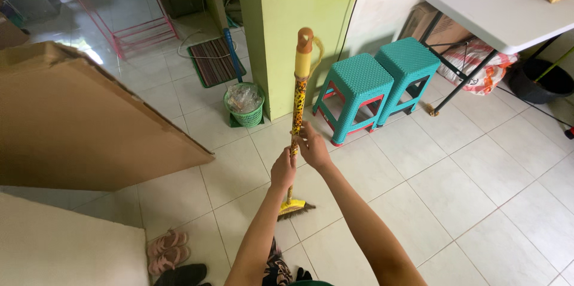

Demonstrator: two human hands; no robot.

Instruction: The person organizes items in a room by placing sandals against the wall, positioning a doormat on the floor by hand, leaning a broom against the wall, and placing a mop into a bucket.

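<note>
1. Hands share one long broom with a yellow patterned stick and orange cap (298, 100), held nearly upright over the pale tiled floor (454, 190).
2. Left hand (283, 170) is the lower grip, its fingers wrapped shut around the stick a little above the broom's yellow head and dark bristles (294, 208).
3. Right hand (313, 147) is the upper grip, just above and touching close to the left one, also closed on the stick; most of the stick rises beyond it toward the far side.
4. Bristles rest on the floor near the person, just below the left hand.
5. Far of the broom stand two teal plastic stools (382, 82) beside a light green pillar (299, 17), with a green mesh waste basket (245, 106) to the pillar's left.
6. At the left leans a big brown cardboard sheet (78, 124); pink sandals (167, 250) lie near it on the floor.
7. At the far right a white folding bench (508, 11) stands, well apart from the hands.
</note>
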